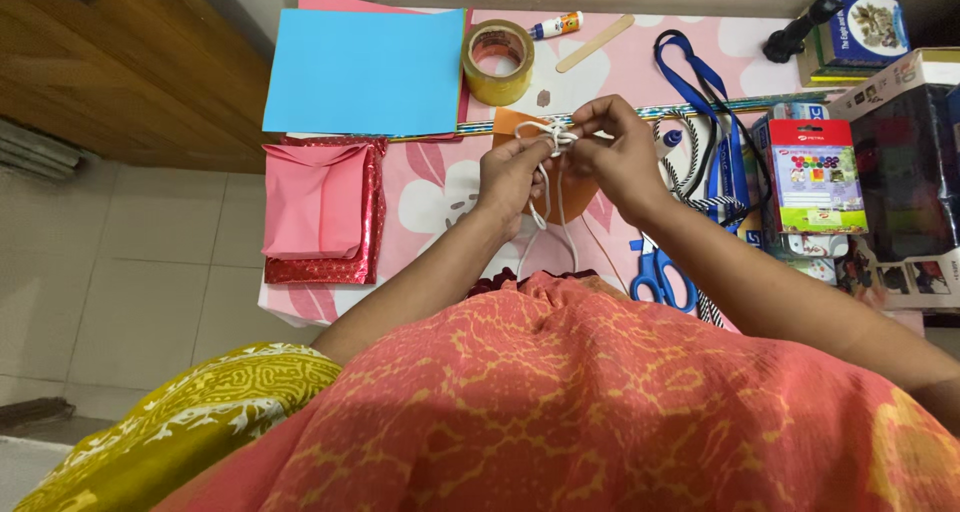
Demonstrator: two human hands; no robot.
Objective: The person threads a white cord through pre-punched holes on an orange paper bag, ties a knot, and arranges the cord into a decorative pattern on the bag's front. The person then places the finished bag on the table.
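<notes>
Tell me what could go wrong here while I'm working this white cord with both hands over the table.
The white cord is bunched between the left hand and right hand, so it could tangle or knot unevenly. Its loose ends hang toward your lap and might catch on the blue-handled scissors near your right forearm. The dark blue ribbon and striped cord lie close to the right hand and may get pulled in by mistake.

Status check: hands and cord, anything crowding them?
Both hands, left hand and right hand, pinching white cord, looped between fingertips. Orange paper beneath. Blue scissors nearby, clear of hands.
</notes>
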